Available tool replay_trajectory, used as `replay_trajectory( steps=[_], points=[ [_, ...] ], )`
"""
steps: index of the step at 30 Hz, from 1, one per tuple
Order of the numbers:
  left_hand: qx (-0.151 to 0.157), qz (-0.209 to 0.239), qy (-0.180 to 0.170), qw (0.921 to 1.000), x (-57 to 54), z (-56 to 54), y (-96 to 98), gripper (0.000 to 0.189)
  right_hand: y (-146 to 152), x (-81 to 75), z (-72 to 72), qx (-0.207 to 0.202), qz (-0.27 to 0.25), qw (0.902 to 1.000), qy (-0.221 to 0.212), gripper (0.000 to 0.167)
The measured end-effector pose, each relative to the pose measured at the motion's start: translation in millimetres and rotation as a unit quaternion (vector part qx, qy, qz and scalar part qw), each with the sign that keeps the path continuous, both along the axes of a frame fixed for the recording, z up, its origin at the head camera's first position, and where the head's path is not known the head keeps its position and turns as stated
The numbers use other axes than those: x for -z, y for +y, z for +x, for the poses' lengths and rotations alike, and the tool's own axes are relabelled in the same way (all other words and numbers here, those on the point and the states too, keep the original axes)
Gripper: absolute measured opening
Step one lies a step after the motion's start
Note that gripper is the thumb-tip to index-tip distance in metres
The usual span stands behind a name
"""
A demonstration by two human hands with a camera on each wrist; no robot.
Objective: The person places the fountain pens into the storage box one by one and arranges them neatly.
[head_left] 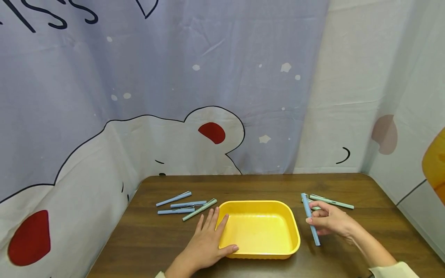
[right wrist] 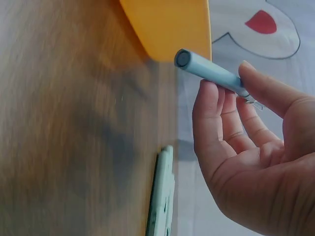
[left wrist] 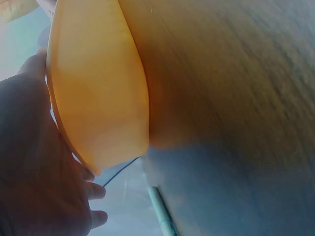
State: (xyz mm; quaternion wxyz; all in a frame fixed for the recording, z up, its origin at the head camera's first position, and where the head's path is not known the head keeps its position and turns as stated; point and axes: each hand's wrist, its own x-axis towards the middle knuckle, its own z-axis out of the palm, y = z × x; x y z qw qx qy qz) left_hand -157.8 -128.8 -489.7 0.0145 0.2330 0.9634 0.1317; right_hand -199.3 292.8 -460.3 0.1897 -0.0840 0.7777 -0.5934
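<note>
My right hand (head_left: 332, 222) pinches a blue pen (head_left: 310, 220) between thumb and fingers, right of the yellow tray. In the right wrist view the blue pen (right wrist: 211, 71) is held above the table, its blunt end toward the camera. Under and behind this hand lie green pens (head_left: 332, 201), one partly covered by the fingers. My left hand (head_left: 206, 247) rests with spread fingers on the left rim of the yellow tray (head_left: 259, 255). From the left wrist, the hand (left wrist: 39, 157) lies along the tray's edge (left wrist: 98, 88).
Left of the tray lie several blue pens (head_left: 175, 211) and a green pen (head_left: 199, 209) on the brown wooden table (head_left: 146, 239). A printed curtain (head_left: 208, 77) hangs behind the table and along its sides.
</note>
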Motion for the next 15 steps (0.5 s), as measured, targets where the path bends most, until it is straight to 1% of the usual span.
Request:
replay_trajectory(
  steps=[7,12,15],
  points=[
    [-0.001,-0.007,0.007,0.9999,0.2,-1.4,-0.7,0.095,-20.0,-2.8,3.1,0.002,-0.034,0.9993,-0.015,0.071],
    [-0.001,-0.008,0.007,0.9999,1.0,-0.8,-1.3,0.097,-38.0,-6.8,4.0,0.009,-0.070,0.9971,-0.028,0.068],
    [0.000,-0.005,0.008,1.0000,1.3,0.5,-1.6,0.097,-49.6,-10.0,4.1,0.016,-0.081,0.9961,-0.031,0.064]
  ],
)
